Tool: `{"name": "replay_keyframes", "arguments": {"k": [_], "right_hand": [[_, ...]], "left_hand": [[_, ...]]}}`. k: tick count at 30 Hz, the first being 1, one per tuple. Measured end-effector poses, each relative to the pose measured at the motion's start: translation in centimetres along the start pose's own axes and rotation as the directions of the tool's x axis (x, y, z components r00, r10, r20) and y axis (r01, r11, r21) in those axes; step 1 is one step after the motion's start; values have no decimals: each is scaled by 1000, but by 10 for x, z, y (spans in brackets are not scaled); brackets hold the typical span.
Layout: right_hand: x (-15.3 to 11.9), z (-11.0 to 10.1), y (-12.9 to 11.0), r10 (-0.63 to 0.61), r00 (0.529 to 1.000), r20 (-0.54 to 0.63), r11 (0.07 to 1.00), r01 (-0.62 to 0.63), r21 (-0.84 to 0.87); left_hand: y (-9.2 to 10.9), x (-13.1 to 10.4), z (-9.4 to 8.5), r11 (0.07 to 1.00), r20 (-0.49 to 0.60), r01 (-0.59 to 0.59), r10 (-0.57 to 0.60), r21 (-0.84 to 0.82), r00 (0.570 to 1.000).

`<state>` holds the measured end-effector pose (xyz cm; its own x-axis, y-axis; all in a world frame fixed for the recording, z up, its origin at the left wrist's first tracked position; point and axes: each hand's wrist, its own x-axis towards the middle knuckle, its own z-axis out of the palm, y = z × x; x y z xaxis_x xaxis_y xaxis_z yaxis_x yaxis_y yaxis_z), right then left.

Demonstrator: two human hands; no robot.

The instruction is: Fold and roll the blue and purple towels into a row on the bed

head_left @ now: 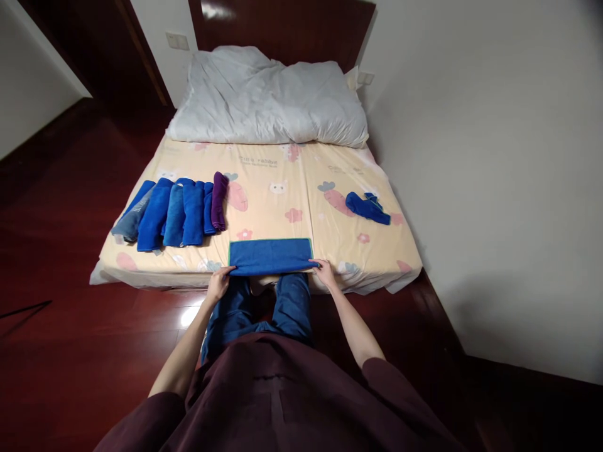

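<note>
A blue towel with a green edge lies flat at the front edge of the bed, its near edge turned up in a narrow fold. My left hand pinches the near left corner. At the near right corner, the fingers of my right hand are closed on the same towel. Several rolled blue towels lie side by side on the left of the bed, with a purple rolled towel at their right end. A crumpled blue cloth rests on the right side.
The bed has a yellow patterned sheet. A grey-white quilt is heaped at the far end against the dark headboard. A white wall runs along the right, and my legs are against the bed's front edge.
</note>
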<state>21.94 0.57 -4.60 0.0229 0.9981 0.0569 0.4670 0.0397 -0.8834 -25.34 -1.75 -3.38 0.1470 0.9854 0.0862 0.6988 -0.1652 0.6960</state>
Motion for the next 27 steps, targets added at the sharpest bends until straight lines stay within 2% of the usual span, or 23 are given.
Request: {"name": "replay_keyframes", "arguments": {"k": [4,6,18,27], "right_hand": [[7,2,1,59,996,-63,995,-54,85],[11,3,1,77,993,-94,994,-69,79],[21,7,9,95,991,-92,995,-92,39],[23,6,4,96,989,-117,995,-98,-13]], "left_hand": [[0,11,-3,979,-60,183,-188,-86,980],[0,19,-5,968,-65,233,-239,-89,969],[-11,42,-4,955,-82,284,-290,-83,953],[-3,49,-8,924,-99,372,-380,-89,920]]}}
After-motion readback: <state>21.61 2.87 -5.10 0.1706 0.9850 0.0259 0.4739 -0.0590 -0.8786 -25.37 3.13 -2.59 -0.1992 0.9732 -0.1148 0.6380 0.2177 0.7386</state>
